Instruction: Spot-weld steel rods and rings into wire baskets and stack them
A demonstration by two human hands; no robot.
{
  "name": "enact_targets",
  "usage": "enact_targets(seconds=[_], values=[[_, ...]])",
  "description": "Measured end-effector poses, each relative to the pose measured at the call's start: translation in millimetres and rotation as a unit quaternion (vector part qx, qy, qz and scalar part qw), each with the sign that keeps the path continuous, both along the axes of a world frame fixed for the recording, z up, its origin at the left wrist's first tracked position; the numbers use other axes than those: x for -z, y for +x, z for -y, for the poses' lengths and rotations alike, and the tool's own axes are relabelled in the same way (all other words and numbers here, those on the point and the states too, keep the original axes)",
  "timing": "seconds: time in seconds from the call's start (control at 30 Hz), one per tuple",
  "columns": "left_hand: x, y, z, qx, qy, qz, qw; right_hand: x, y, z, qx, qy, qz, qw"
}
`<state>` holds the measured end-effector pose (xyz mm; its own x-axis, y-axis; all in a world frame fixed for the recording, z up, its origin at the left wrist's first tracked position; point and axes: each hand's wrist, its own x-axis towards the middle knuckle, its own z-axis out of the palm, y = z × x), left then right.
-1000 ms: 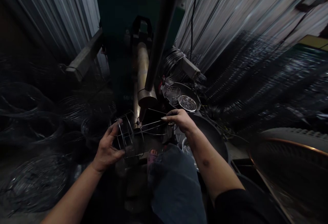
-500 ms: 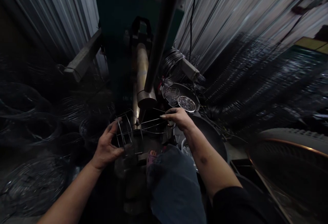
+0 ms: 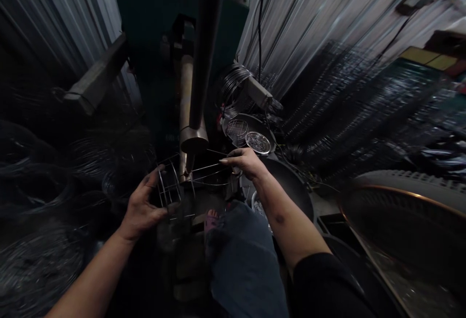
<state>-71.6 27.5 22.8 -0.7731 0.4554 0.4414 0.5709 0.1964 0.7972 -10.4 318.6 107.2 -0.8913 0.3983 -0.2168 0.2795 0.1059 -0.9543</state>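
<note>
My left hand (image 3: pixel 143 206) grips the near side of a round wire frame (image 3: pixel 161 189), with the thumb below and the fingers above. Thin metal wires (image 3: pixel 206 167) run from the frame toward the right. Thumb and fingers of my right hand (image 3: pixel 245 162) pinch the wires' right end. Between my hands, the pointed tip (image 3: pixel 188 165) under a thick metal cylinder (image 3: pixel 194 138) of the machine comes down beside the wires. Whether it touches them is too dark to tell.
Right of the machine stand dark basins (image 3: pixel 291 187) and a pan with round wire pieces (image 3: pixel 257 143). A wire coil (image 3: pixel 233 87) hangs behind. Stacked wire grids (image 3: pixel 320 99) lean along the right wall, a fan (image 3: pixel 407 211) stands near right, and wire rings (image 3: pixel 40 255) lie left.
The view has turned slightly right, so the machine and my hands appear farther left. Both hands keep their holds on the wirework, with little movement against the machine.
</note>
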Motion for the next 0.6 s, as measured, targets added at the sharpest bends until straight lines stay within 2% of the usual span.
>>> enact_targets(seconds=[0.13, 0.6], values=[[4.2, -2.1, -0.1, 0.013, 0.005, 0.013, 1.000, 2.4, 0.1, -0.1, 0.003, -0.017, 0.004, 1.000], [3.5, -4.5, 1.1, 0.023, 0.017, 0.024, 0.999, 1.9, -1.3, 1.9, 0.005, -0.018, 0.003, 1.000]])
